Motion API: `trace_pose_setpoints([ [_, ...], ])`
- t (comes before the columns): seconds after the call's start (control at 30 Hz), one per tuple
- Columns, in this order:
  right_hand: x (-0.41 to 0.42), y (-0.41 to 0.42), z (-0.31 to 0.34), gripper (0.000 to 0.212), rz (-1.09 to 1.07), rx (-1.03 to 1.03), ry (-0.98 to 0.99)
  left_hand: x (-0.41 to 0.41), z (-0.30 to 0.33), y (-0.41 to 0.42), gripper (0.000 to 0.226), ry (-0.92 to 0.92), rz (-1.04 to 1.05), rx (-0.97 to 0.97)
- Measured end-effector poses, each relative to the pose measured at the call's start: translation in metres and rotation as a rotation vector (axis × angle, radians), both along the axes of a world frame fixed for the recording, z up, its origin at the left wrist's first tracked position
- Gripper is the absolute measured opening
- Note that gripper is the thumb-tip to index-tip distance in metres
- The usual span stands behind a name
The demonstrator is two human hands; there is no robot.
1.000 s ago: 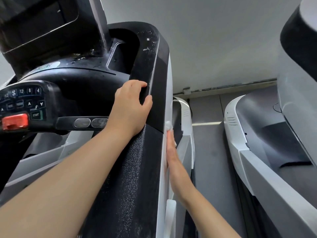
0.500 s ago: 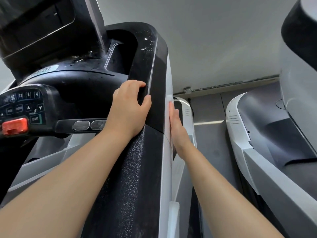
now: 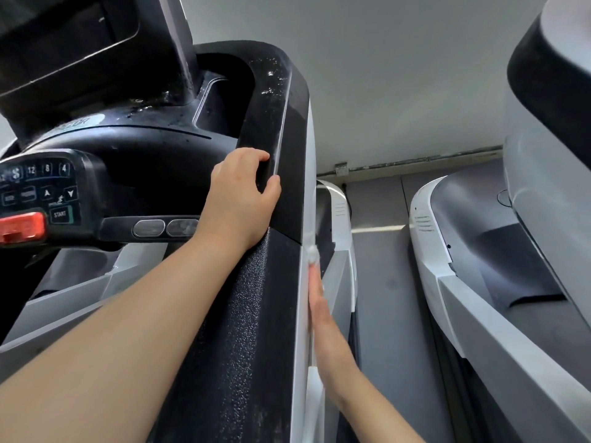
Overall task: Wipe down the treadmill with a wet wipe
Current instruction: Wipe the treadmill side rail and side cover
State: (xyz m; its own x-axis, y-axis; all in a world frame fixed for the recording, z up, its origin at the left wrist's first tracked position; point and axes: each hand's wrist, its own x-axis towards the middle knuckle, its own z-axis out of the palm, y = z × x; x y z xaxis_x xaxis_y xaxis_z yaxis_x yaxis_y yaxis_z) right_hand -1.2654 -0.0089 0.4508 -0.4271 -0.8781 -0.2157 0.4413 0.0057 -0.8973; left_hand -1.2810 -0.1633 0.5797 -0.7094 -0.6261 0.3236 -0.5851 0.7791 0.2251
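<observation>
The treadmill's black right handrail (image 3: 243, 314) runs up the middle of the view, with a white outer side panel (image 3: 303, 314). My left hand (image 3: 240, 199) grips the rail's upper part, fingers curled over its inner edge and thumb on top. My right hand (image 3: 323, 318) lies flat against the white side panel with straight fingers. A small bunched white wet wipe (image 3: 312, 252) shows just beyond its fingertips, pressed to the panel. Most of the wipe is hidden under the hand.
The console (image 3: 38, 190) with number keys, a START key and a red stop clip (image 3: 20, 226) sits at the left. A second treadmill (image 3: 479, 282) stands at the right, across a narrow strip of grey floor (image 3: 383, 282). A white wall rises behind.
My right hand slid up the white side panel half a second ago and has now come back down along it with the wipe. My left hand has stayed on the rail.
</observation>
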Motion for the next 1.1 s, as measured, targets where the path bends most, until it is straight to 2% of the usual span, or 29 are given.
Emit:
trace_pose_setpoints([
  [0.07,-0.017,-0.011,0.000,0.052,0.015,0.140,-0.114,0.000,-0.001,-0.001,0.036,-0.001,0.006,0.002],
  [0.17,-0.006,-0.003,0.003,0.056,0.051,0.210,-0.193,0.000,-0.001,-0.002,0.036,0.001,0.006,0.003],
  [0.23,0.012,0.005,0.007,0.070,0.050,0.180,-0.172,0.000,-0.001,-0.001,0.035,0.004,0.006,0.008],
  [0.3,0.023,0.004,0.010,0.092,0.050,0.066,-0.004,-0.001,-0.002,-0.001,0.035,0.006,0.008,0.014],
  [0.33,0.022,0.002,0.016,0.087,0.029,0.049,0.056,-0.001,-0.003,-0.001,0.036,0.006,0.011,0.018],
  [0.4,0.016,-0.001,0.031,0.056,-0.010,0.014,0.105,0.000,-0.003,-0.001,0.036,0.006,0.011,0.024],
  [0.43,0.012,0.002,0.035,0.055,-0.020,-0.056,0.174,0.000,-0.002,-0.001,0.036,0.007,0.008,0.023],
  [0.47,0.011,0.003,0.029,0.060,-0.053,-0.117,0.242,0.000,-0.002,-0.001,0.036,0.007,0.006,0.022],
  [0.5,0.010,0.004,0.027,0.066,-0.052,-0.127,0.228,0.001,-0.001,-0.001,0.036,0.007,0.008,0.022],
  [0.63,0.028,0.028,0.024,0.083,0.096,0.024,0.034,0.000,0.000,0.000,0.037,-0.002,0.012,0.030],
  [0.67,0.036,0.035,0.025,0.094,0.111,0.077,0.006,0.000,0.000,0.000,0.037,-0.003,0.012,0.031],
  [0.7,0.045,0.044,0.027,0.107,0.119,0.070,0.015,0.000,0.000,0.000,0.037,-0.002,0.013,0.032],
  [0.73,0.054,0.053,0.031,0.112,0.151,0.028,0.095,0.000,0.000,0.000,0.037,-0.001,0.014,0.035],
  [0.8,0.059,0.054,0.029,0.093,0.191,-0.015,0.194,0.000,0.000,0.000,0.038,-0.001,0.022,0.047],
  [0.87,0.041,0.038,0.025,0.076,0.109,0.084,0.030,0.000,0.001,0.001,0.038,0.001,0.027,0.054],
  [0.93,0.023,0.021,0.015,0.063,0.082,0.212,-0.031,0.000,0.001,0.001,0.038,0.002,0.032,0.057],
  [1.1,0.025,0.038,-0.005,0.051,0.181,0.360,-0.194,0.000,0.002,0.002,0.038,0.000,0.041,0.067],
])
